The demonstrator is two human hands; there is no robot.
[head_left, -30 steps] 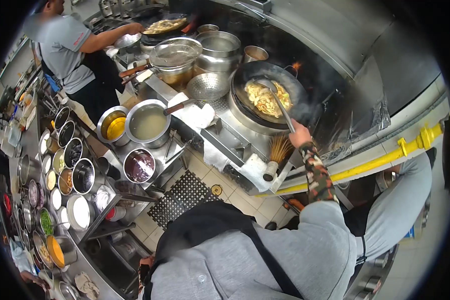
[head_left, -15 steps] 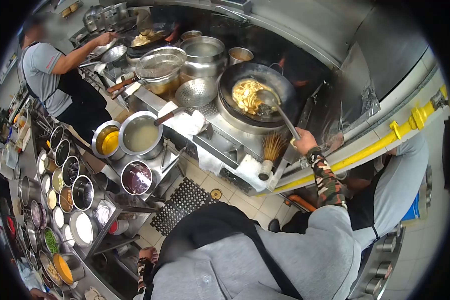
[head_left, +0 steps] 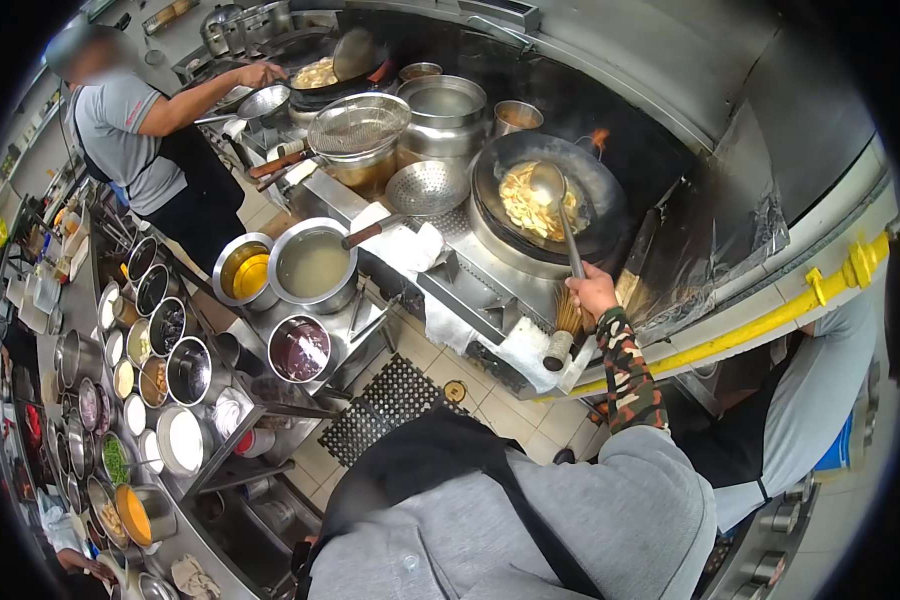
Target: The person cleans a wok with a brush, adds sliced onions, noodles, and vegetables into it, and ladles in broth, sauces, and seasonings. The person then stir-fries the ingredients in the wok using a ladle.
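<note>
My right hand (head_left: 594, 291), in a camouflage sleeve, is closed around the handle of a metal ladle (head_left: 548, 184). The ladle's bowl rests over pale yellow, glossy food (head_left: 523, 205) in a black wok (head_left: 602, 180); the food's exact kind is hard to make out. The wok sits on a round metal burner ring. Just beneath my right hand a bamboo wok brush (head_left: 567, 312) leans at the stove's front edge. My left hand is hidden beside my body at the bottom, where only a dark bit of sleeve shows.
A perforated strainer (head_left: 428, 188) lies left of the wok. Pots of cloudy liquid (head_left: 312, 265), yellow oil (head_left: 245, 272) and dark red sauce (head_left: 299, 348) stand nearer. A co-worker (head_left: 130, 130) cooks at the far left. Another person (head_left: 820, 390) is close on my right, below a yellow pipe (head_left: 750, 330).
The ladle has swung upward and back across the food, its bowl now at the food's upper right. The food has been shifted about. My left hand has dropped out of sight. The view has shifted slightly.
</note>
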